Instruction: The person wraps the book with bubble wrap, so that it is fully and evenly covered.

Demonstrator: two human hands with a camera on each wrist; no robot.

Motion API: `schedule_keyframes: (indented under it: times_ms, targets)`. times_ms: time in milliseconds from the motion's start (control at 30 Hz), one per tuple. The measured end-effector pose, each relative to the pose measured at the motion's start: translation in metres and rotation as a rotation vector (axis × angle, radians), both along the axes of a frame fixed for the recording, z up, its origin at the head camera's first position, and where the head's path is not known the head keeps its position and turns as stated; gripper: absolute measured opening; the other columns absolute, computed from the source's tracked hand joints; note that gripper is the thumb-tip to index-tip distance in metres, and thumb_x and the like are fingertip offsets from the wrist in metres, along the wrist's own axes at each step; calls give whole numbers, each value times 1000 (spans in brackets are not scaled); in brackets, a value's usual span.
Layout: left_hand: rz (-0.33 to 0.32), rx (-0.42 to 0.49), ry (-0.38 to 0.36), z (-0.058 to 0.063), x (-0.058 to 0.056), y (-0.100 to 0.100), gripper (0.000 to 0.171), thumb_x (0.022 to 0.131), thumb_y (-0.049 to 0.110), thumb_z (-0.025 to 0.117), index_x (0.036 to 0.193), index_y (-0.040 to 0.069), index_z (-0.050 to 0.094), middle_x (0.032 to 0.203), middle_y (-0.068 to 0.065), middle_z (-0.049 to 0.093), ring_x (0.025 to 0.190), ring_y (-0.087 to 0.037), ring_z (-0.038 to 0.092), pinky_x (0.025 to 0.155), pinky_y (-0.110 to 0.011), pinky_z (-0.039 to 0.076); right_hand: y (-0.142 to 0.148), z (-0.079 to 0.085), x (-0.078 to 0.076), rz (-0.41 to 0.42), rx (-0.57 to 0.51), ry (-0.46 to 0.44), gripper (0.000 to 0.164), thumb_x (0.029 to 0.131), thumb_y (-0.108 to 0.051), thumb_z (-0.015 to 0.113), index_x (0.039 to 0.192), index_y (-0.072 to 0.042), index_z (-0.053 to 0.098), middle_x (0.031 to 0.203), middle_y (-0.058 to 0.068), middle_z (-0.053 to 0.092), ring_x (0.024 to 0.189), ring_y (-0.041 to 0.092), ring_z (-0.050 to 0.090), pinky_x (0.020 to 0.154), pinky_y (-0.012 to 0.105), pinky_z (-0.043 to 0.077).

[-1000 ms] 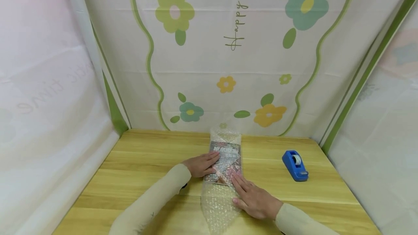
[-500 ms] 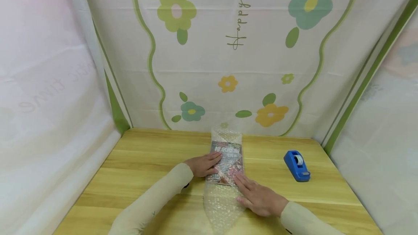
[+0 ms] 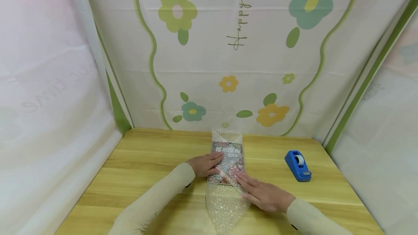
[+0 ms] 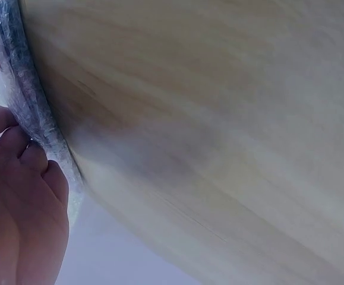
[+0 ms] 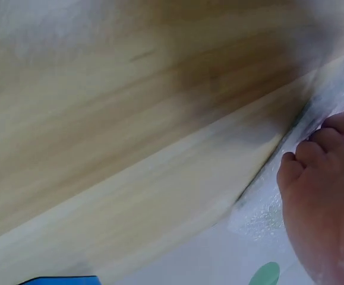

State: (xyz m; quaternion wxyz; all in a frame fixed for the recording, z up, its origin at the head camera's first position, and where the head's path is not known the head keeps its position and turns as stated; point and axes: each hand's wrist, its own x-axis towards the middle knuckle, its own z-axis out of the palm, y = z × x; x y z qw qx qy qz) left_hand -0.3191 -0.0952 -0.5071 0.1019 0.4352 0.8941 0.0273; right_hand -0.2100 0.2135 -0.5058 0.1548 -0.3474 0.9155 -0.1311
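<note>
In the head view a book or booklet with a printed cover (image 3: pixel 232 159) lies at mid-table, covered by clear bubble wrap (image 3: pixel 225 204). The wrap extends past its far end and past its near end, where it narrows toward a point. My left hand (image 3: pixel 205 164) rests on the left side of the cover with straight fingers. Over the lower right edge, the fingers of my right hand (image 3: pixel 266 193) lie extended on the wrap. The left wrist view shows the wrapped edge (image 4: pixel 32 89) beside the left hand. Wrap (image 5: pixel 261 217) also borders the right hand in its wrist view.
A blue tape dispenser (image 3: pixel 298 166) with a roll of tape stands on the wooden table (image 3: pixel 156 148), right of the book. Behind the table hangs a white cloth (image 3: pixel 202 57) with flower prints. Similar cloth walls close off the left and right sides.
My right hand has shifted slightly to the right along the wrap. The left hand stays on the cover. The whole head view has drifted a little.
</note>
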Motion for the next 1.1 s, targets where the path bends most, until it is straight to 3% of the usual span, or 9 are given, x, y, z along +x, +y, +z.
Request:
schedule_keyframes:
  times_ms: [167, 333, 633, 900, 1100]
  targets:
    - [17, -9, -14, -1, -1, 1, 69, 112, 44, 47, 169, 9, 27, 177, -8, 25, 164, -24, 25, 132, -38, 28, 4, 7, -7, 2, 22, 25, 62, 115, -51, 32, 170, -23, 26, 177, 1, 26, 155, 33, 44, 121, 57, 43]
    - [38, -14, -45, 3, 2, 1, 69, 113, 44, 46, 169, 10, 25, 178, -7, 22, 164, -24, 24, 132, -38, 28, 5, 13, -21, 17, 52, 121, 61, 114, -48, 39, 166, -15, 37, 170, 8, 41, 145, 34, 55, 115, 55, 49]
    - [38, -27, -35, 6, 4, 3, 68, 112, 43, 48, 169, 10, 27, 177, -6, 24, 164, -23, 25, 132, -36, 28, 9, 3, -46, -46, 81, 205, 73, 111, -53, 44, 168, -10, 29, 176, 14, 27, 157, 37, 38, 123, 56, 41]
    - [40, -45, -16, 6, 4, 4, 68, 112, 45, 48, 168, 10, 29, 177, -5, 26, 164, -21, 26, 131, -35, 29, 9, -10, -65, -8, 69, 327, 69, 113, -43, 45, 166, -1, 30, 174, 19, 27, 160, 39, 32, 125, 56, 37]
    - [48, -69, -13, 6, 1, 5, 70, 112, 48, 46, 169, 13, 26, 178, -2, 23, 164, -18, 24, 132, -33, 27, 8, -16, -76, -8, 48, 305, 68, 114, -46, 40, 166, -4, 30, 175, 18, 27, 160, 39, 30, 126, 57, 35]
